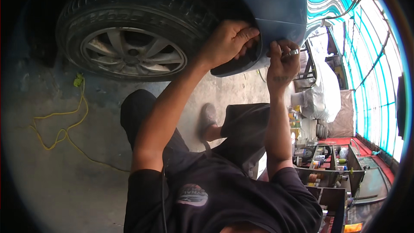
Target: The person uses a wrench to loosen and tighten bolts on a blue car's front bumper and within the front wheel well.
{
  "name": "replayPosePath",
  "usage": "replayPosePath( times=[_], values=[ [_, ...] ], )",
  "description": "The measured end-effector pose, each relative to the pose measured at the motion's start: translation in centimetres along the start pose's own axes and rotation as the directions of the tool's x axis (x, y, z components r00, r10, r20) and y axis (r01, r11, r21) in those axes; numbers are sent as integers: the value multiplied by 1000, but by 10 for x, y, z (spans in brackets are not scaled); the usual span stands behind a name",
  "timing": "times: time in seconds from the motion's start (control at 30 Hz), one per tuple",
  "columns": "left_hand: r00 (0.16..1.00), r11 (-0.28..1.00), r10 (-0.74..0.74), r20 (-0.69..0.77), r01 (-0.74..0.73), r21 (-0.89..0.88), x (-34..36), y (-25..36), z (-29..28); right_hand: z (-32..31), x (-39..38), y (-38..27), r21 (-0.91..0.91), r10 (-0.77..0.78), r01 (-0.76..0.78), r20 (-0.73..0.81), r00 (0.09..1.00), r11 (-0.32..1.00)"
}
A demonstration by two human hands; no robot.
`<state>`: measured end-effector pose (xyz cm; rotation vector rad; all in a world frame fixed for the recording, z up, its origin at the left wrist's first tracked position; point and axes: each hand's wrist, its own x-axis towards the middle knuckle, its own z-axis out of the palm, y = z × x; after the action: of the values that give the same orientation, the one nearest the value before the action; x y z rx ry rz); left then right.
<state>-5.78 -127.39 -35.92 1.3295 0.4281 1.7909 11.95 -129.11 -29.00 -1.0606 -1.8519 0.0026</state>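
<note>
At the centre of our attention: the bumper corner [282, 30] of a dark blue car, hanging just behind the front of the wheel arch, below a panel seam; its lower edge is above the concrete floor [99, 159].

Left hand [233, 41]: we note it at the arch edge of the bumper corner, back of the hand toward us, forearm slanting up and rightward, thumb bent over curled fingers. Fingertips are partly hidden behind the lip; we cannot tell whether they grasp anything.

Right hand [283, 60]: raised before the outer face of the corner, near its lower edge. Forearm almost vertical, fingers folded inward and closed round a small shiny metal piece [293, 53]; its kind we cannot make out.

Left of the left hand, the wheel [133, 51], dusty, with pale spokes, fills the arch. Below the hands we see dark trousers with bent knees and a grey shoe [208, 116] on the floor.

Farther out: a yellow cord [87, 103] looped toward the floor's left side; rightward, a compartmented tray [355, 168] of bottles and cans.
</note>
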Motion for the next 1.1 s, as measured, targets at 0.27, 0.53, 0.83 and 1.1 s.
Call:
replayPosePath(
  times=[0.27, 0.53, 0.83, 1.1],
  values=[
    [975, 954, -210, 66, 219, -205, -7, 0, 7, -19, -29, -10, 218, 222, -237, 90, 971, 947],
    [887, 799, 462, 0, -416, 434, 9, -21, -1, -52, -137, 40, 219, 720, -969, 653, 233, 115],
    [981, 933, -163, 106, 189, -308, -6, -8, 4, -64, -129, 55, 205, 731, -865, 467, 498, 458],
    [869, 692, 494, 17, -405, 597, 6, -28, 3, -31, -80, 43, -214, 378, -354, 84, 922, 911]
  ],
)
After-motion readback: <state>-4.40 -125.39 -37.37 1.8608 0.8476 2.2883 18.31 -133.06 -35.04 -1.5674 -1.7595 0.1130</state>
